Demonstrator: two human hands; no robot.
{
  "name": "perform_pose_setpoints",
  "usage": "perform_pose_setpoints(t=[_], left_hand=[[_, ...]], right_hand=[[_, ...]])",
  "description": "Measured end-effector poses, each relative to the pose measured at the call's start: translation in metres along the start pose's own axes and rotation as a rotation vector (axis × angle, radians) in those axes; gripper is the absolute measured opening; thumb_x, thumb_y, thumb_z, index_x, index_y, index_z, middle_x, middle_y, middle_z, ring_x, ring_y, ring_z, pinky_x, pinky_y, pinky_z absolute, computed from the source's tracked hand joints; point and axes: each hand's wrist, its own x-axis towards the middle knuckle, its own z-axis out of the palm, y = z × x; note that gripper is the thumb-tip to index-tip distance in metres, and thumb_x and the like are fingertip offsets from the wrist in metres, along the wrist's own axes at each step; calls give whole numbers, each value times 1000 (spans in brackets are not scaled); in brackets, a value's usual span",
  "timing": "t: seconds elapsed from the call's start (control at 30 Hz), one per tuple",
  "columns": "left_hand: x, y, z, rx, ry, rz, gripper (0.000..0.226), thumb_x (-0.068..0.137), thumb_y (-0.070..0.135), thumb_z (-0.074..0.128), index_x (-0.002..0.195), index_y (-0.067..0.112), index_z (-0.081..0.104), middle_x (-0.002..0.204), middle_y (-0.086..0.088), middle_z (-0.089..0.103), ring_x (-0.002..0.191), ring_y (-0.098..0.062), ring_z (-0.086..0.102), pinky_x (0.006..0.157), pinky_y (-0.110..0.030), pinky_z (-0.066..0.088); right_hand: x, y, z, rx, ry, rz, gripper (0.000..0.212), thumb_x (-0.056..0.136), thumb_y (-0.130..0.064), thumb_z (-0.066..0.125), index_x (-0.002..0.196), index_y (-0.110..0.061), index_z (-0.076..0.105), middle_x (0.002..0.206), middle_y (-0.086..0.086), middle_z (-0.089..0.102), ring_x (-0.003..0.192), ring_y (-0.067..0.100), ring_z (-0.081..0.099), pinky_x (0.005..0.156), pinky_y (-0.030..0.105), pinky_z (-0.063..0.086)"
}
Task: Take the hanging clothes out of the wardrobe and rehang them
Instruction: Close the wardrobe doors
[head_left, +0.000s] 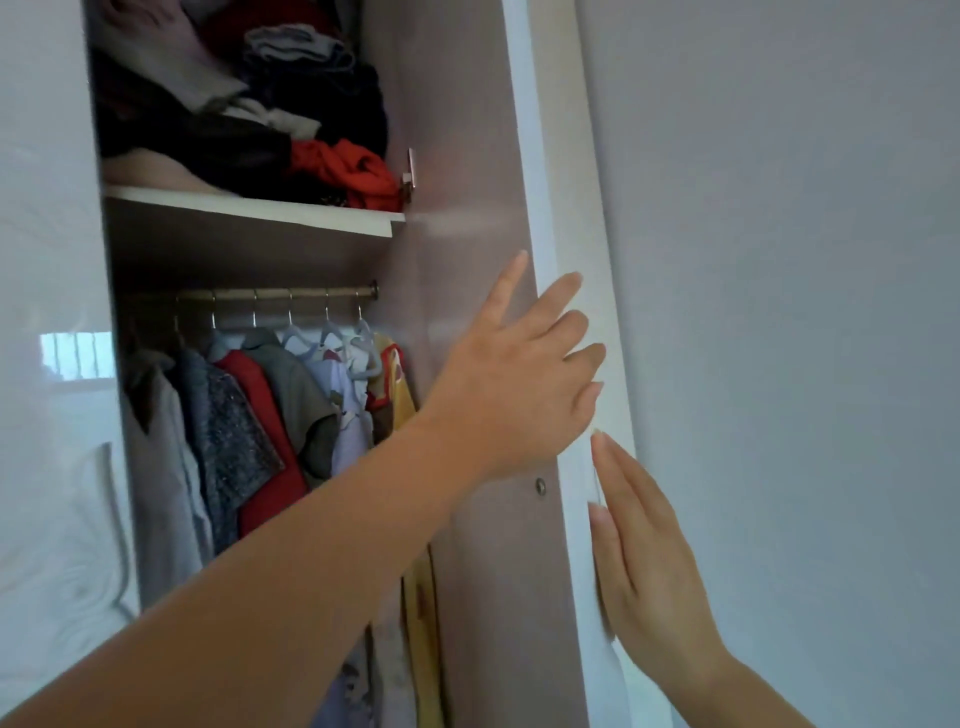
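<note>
Left of frame: a glossy closed door panel (52, 364). Beside it is the open wardrobe bay.

Upper left: a shelf (249, 208) carries a loose pile of folded clothes (249, 104).

Below the shelf, the rail (280, 294) runs horizontally, left to right. The hanging clothes (249, 415) are on it by hanger hooks, packed side by side. Each garment's long axis is vertical, hem downward. A yellow garment (402, 400) is at the right end.

Centre: the left hand (509, 384) reaches across the bay, fingers spread wide and straight, tips at the white edge of the open door (478, 234). It holds nothing.

Lower right: the right hand (649, 561) lies flat, fingers straight and together, pointing up-left against the same edge. It holds nothing.
</note>
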Motion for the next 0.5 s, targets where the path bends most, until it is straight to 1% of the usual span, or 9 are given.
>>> perform_pose_setpoints(t=[0.07,0.17,0.23,0.3,0.33,0.43,0.5], left_hand=[[-23,-19,-12,9,-10,15,36,90,33,41,105,18,70,111,-7,66,126,-28,47,110,-55,15],[-64,-52,-27,74,-78,24,39,93,35,38,115,19,65,121,-8,62,130,-29,42,110,-56,14],[-92,-75,-34,130,-129,9,41,94,37,36,119,20,63,125,-9,60,132,-29,39,110,-56,12],[-120,-98,-39,173,-178,-13,42,94,38,36,121,19,62,127,-9,59,133,-28,36,111,-56,12],[-134,-110,-40,190,-199,-21,42,94,38,36,122,19,61,127,-9,58,133,-28,35,111,-55,12],[-172,-143,-38,235,-245,-33,42,95,38,35,121,18,62,129,-8,57,133,-29,38,111,-55,17],[-195,-162,-32,250,-260,-40,41,95,36,37,119,17,64,130,-9,57,131,-30,41,109,-55,21]], right_hand=[[-4,-21,19,3,10,-47,49,100,-44,15,144,-24,21,146,-13,27,134,-13,13,110,15,16],[-10,-56,52,60,-28,-79,52,101,-44,15,147,-20,20,149,-5,29,136,1,25,110,21,21],[-12,-81,75,88,-46,-114,53,101,-44,16,149,-19,15,150,-4,27,134,6,28,110,19,20],[-13,-106,101,98,-49,-169,55,101,-43,18,150,-21,7,148,-8,24,133,4,25,111,14,16],[-14,-117,113,103,-50,-187,55,101,-43,19,150,-21,5,147,-8,23,133,4,25,111,15,17],[-15,-148,156,137,-53,-187,57,100,-43,21,150,-19,7,149,-1,26,133,8,29,107,25,30],[-15,-166,186,157,-39,-166,56,100,-42,21,149,-16,13,148,7,31,132,13,34,102,28,37]])
